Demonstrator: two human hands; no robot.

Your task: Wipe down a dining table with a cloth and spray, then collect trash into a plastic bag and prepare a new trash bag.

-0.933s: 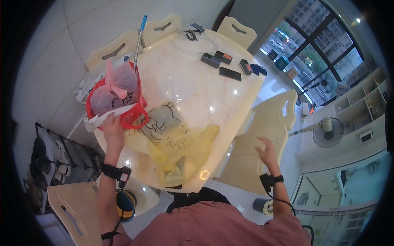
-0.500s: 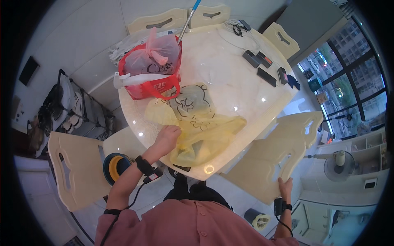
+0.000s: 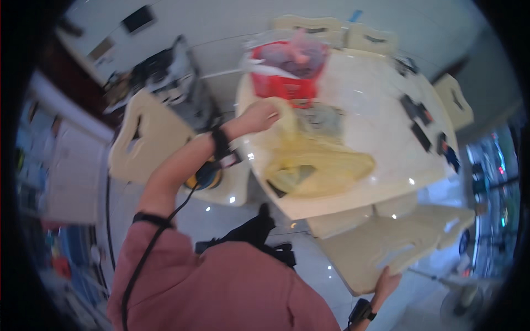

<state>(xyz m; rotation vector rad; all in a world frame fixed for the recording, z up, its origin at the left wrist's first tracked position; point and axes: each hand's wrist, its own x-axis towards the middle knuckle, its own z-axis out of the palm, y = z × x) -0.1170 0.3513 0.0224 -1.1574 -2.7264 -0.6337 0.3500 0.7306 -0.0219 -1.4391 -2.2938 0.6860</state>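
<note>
A thin yellow plastic bag (image 3: pixel 326 168) lies spread over the near part of the pale round-edged table (image 3: pixel 386 94). My left hand (image 3: pixel 259 117) is closed on the bag's upper left end, near the red shopping bag (image 3: pixel 281 88). Dark shapes show faintly through the yellow film; I cannot make out what they are. A grey printed sheet or bag (image 3: pixel 323 120) lies just beyond it. Low on the right, my right hand (image 3: pixel 388 282) grips the back edge of a cream chair (image 3: pixel 359 265).
The red bag holds a tied translucent bag. Small dark devices (image 3: pixel 420 137) lie along the table's right side. To the left stands another cream chair (image 3: pixel 146 143), with a blue and yellow bowl (image 3: pixel 207 176) on its seat. A fan (image 3: pixel 461 303) is at lower right.
The view has swung left, so the table sits farther right in the picture. My left hand has drawn the yellow bag's end up toward the red bag. My right hand stays on the chair.
</note>
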